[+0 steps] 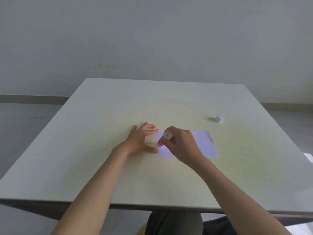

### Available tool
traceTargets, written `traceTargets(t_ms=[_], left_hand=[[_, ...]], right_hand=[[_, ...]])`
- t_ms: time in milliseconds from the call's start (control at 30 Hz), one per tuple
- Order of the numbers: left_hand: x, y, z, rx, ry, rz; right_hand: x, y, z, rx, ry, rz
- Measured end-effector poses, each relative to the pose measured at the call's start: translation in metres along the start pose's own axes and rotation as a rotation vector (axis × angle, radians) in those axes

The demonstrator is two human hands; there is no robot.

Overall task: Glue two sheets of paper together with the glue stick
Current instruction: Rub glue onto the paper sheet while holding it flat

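In the head view, the right hand [182, 145] has its fingers [166, 141] clamped around the glue stick [164, 140], which is tilted with its tip down on the left part of the paper [203, 145]; the tip itself is hidden, so contact is a judgement. The left hand [141, 140] rests spread on the surface [101, 167], fingers apart and holding nothing, with a fingertip and the thumb touching the paper's left edge. The cap [219, 118] stands well apart, far right. Only 1 sheet can be told here; a white corner at the right frame edge may be the 2nd, but that is unclear. This looks like the gluing step. The risk: the left hand pins just 1 edge, so a stroke toward the free right side could drag or buckle the paper, and running off the edge would smear glue on the surface.
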State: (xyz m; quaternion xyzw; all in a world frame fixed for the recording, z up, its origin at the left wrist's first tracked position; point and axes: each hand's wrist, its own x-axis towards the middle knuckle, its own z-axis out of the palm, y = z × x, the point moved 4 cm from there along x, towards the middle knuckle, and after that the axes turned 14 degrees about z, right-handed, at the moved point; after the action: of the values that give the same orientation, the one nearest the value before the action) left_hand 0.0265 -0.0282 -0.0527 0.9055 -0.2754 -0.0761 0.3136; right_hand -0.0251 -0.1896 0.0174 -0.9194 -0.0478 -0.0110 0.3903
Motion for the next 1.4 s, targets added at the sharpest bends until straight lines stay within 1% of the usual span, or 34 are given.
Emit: traceTargets(t_ms=[367, 500, 600, 700, 800, 900, 1000, 1100, 1400], left_hand=[[0.0, 0.002, 0.0, 0.005, 0.027, 0.001], [-0.001, 0.004, 0.0, 0.01, 0.023, 0.004], [-0.001, 0.005, -0.001, 0.003, 0.024, 0.002], [-0.002, 0.005, -0.001, 0.004, 0.019, -0.004], [-0.001, 0.005, -0.001, 0.013, 0.009, -0.008], [-0.001, 0.006, -0.002, 0.02, 0.0, -0.014], [-0.003, 0.009, -0.003, -0.023, 0.008, -0.021], [-0.005, 0.011, -0.003, -0.07, 0.024, -0.032], [-0.002, 0.006, -0.001, 0.038, 0.01, -0.013]], right_hand=[[-0.017, 0.023, -0.022, 0.012, -0.002, 0.129], [-0.015, 0.034, -0.034, -0.009, 0.052, 0.159], [-0.011, 0.044, -0.041, -0.036, 0.062, 0.21], [-0.006, 0.046, -0.046, -0.019, 0.102, 0.24], [0.003, 0.03, -0.043, 0.048, 0.124, 0.216], [0.013, 0.008, -0.024, 0.074, 0.071, 0.155], [0.022, 0.001, -0.005, 0.057, 0.044, 0.15], [0.027, 0.005, 0.0, 0.03, 0.04, 0.158], [0.027, 0.033, -0.03, -0.049, 0.114, 0.227]])
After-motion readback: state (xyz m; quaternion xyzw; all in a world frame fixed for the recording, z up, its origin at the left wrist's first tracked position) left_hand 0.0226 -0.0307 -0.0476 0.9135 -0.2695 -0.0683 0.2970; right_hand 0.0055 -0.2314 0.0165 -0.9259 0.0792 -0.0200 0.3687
